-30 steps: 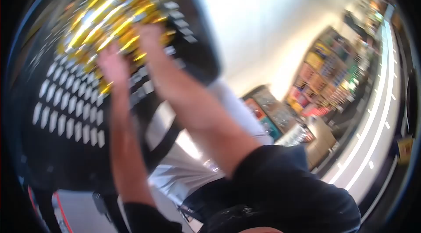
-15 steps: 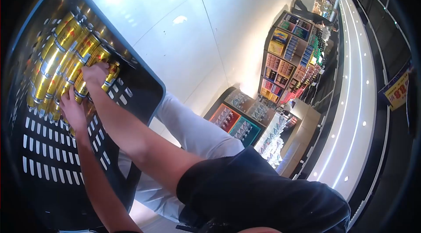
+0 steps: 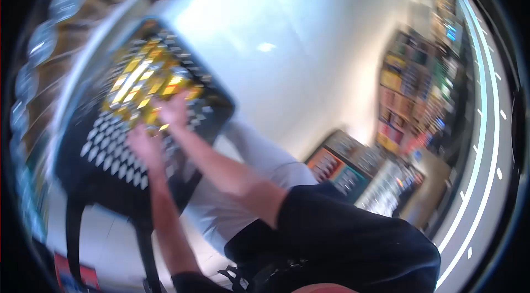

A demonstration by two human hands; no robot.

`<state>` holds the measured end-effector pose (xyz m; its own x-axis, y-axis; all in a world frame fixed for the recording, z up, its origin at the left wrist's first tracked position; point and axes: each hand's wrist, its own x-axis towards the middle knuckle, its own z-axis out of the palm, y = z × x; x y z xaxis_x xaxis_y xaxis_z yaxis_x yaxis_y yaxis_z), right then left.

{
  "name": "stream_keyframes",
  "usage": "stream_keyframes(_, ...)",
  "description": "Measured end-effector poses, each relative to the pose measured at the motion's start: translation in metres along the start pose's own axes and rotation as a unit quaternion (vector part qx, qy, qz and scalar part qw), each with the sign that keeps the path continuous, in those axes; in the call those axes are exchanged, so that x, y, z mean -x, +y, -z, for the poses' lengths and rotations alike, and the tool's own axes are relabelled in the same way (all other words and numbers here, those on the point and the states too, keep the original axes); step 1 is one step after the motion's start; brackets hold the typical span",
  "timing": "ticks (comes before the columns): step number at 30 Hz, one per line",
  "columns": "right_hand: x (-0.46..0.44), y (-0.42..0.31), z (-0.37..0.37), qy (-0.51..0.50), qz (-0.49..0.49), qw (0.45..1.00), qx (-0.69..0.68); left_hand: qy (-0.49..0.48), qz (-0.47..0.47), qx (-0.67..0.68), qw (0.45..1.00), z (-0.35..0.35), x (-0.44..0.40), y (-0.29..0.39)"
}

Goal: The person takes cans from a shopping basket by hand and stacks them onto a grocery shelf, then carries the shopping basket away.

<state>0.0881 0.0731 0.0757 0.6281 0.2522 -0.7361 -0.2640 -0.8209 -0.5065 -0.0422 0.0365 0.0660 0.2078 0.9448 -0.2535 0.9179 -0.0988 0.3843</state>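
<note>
Gold drink cans (image 3: 132, 80) lie side by side in a dark slotted basket (image 3: 212, 86) with a bluish rim. My right hand (image 3: 175, 110) is closed over cans at the near right of the group. Just below and to its left, my left hand (image 3: 144, 144) has its fingers at the lower ends of the cans. Both hands look curled round the gold cans, though motion blur smears the fingers and hides exactly which cans they grip.
Dark leg-like supports (image 3: 74, 232) show under the basket. A pale tiled floor (image 3: 259, 72) stretches beyond it. Stocked shelves (image 3: 395, 97) and coloured crates of goods (image 3: 337, 169) stand at right. Rounded shiny things (image 3: 41, 39) line the left edge.
The view has swung, so the basket, cans and both hands appear farther right and lower. The hands stay at the cans. The supports and the left-edge items have come into view.
</note>
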Motion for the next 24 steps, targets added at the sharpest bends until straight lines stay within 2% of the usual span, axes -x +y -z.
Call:
stream_keyframes(1, 0.019, -0.02, 0.01, -0.005, 0.003, 0.999, -0.037, -0.023, 0.012, -0.02, 0.999, 0.037, -0.001, 0.019)
stream_keyframes(2, 0.041, -0.051, 0.029, -0.029, 0.008, 0.998, -0.051, 0.031, -0.016, 0.02, 0.999, 0.056, 0.0, 0.026)
stream_keyframes(3, 0.051, -0.065, 0.041, -0.073, 0.076, 0.991, -0.087, 0.041, 0.001, 0.043, 0.998, 0.087, -0.003, 0.046)
stream_keyframes(5, 0.075, -0.095, 0.054, -0.078, 0.156, 0.967, -0.186, 0.057, 0.016, 0.034, 0.998, 0.126, 0.002, 0.065)
stream_keyframes(6, 0.091, -0.117, 0.066, -0.081, 0.165, 0.967, -0.176, 0.109, 0.014, 0.068, 0.992, 0.14, 0.001, 0.075)
stream_keyframes(7, 0.106, -0.138, 0.079, -0.084, 0.174, 0.967, -0.166, 0.122, 0.053, 0.121, 0.984, 0.167, 0.001, 0.098)
stream_keyframes(8, 0.122, -0.16, 0.093, -0.065, 0.218, 0.967, -0.112, 0.164, 0.048, 0.119, 0.978, 0.186, -0.001, 0.112)
stream_keyframes(9, 0.13, -0.174, 0.1, -0.056, 0.273, 0.954, -0.107, 0.201, 0.036, 0.116, 0.972, 0.203, -0.004, 0.121)
stream_keyframes(11, 0.189, -0.247, 0.131, -0.097, 0.313, 0.934, -0.14, 0.279, 0.022, 0.159, 0.947, 0.251, -0.019, 0.152)
stream_keyframes(15, 0.276, -0.368, 0.171, -0.093, 0.475, 0.869, -0.1, 0.444, -0.006, 0.212, 0.871, 0.361, -0.061, 0.207)
stream_keyframes(17, 0.31, -0.418, 0.176, -0.096, 0.573, 0.808, -0.097, 0.534, -0.018, 0.217, 0.817, 0.418, -0.084, 0.224)
stream_keyframes(18, 0.331, -0.442, 0.175, -0.086, 0.585, 0.802, -0.091, 0.557, -0.015, 0.236, 0.796, 0.448, -0.095, 0.231)
stream_keyframes(19, 0.363, -0.464, 0.176, -0.118, 0.613, 0.771, -0.128, 0.579, -0.013, 0.254, 0.774, 0.474, -0.106, 0.235)
stream_keyframes(21, 0.402, -0.504, 0.162, -0.068, 0.623, 0.779, -0.016, 0.586, 0.003, 0.302, 0.752, 0.512, -0.135, 0.229)
stream_keyframes(24, 0.409, -0.539, 0.106, -0.09, 0.684, 0.723, -0.017, 0.59, 0.047, 0.305, 0.746, 0.543, -0.169, 0.208)
